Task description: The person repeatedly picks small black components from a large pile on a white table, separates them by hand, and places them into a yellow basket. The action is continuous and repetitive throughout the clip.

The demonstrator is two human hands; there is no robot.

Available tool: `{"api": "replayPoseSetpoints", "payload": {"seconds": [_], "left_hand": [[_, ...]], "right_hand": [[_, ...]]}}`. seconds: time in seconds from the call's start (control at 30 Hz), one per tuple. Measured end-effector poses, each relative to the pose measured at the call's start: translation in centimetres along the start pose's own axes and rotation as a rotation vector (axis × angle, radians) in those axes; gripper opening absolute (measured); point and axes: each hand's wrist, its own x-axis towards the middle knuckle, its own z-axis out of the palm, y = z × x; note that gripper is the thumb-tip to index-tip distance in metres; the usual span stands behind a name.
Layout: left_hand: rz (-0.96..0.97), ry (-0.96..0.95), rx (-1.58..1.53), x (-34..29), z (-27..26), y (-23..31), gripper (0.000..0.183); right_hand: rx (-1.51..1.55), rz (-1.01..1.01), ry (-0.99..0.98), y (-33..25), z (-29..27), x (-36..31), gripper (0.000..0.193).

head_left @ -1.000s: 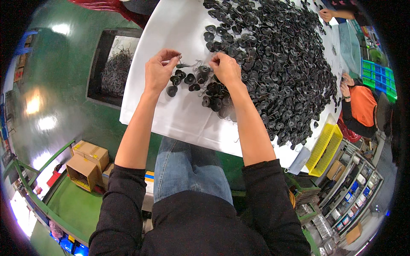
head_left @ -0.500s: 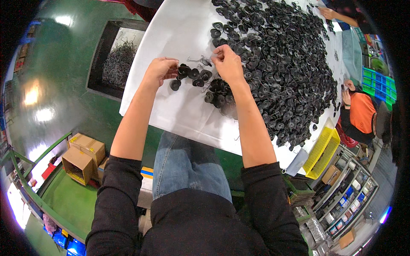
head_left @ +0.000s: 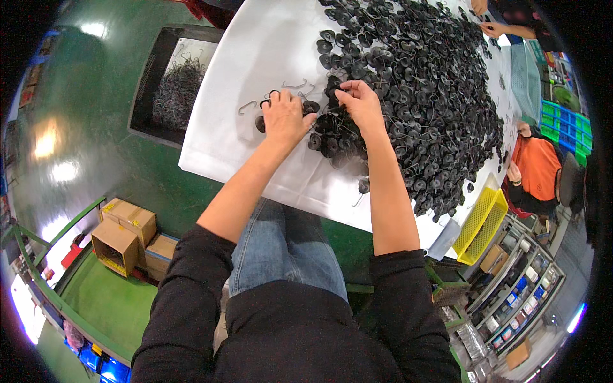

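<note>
A large pile of black round discs with wire hooks covers much of the white table. My left hand is palm down over a small group of these discs at the pile's left, thumb apart from the fingers; its fingertips touch them. One black disc shows beside that hand, with a loose-looking wire hook near it. My right hand is at the pile's left edge, thumb and fingers pinched at a black disc. Its fingertips partly cover what they hold.
Left of the table stands a dark bin with many wire hooks. A yellow basket is at the table's right edge, near a person in an orange vest. Another person's hand reaches in at the far right. Cardboard boxes stand lower left.
My left hand has moved right and turned palm down over the small group of discs. My right hand has shifted slightly right and nearer to me, onto the pile's edge.
</note>
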Motion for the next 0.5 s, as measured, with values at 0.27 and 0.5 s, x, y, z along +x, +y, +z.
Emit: {"api": "replayPoseSetpoints", "payload": {"seconds": [0.27, 0.5], "left_hand": [[0.089, 0.097, -0.377, 1.6, -2.4, -0.3, 0.013], [-0.156, -0.076, -0.606, 2.6, -4.2, -2.3, 0.022]], "right_hand": [[-0.627, -0.505, 0.164, 1.1, -1.2, -2.4, 0.017], [0.477, 0.527, 0.021, 3.3, -3.1, -1.6, 0.026]]}}
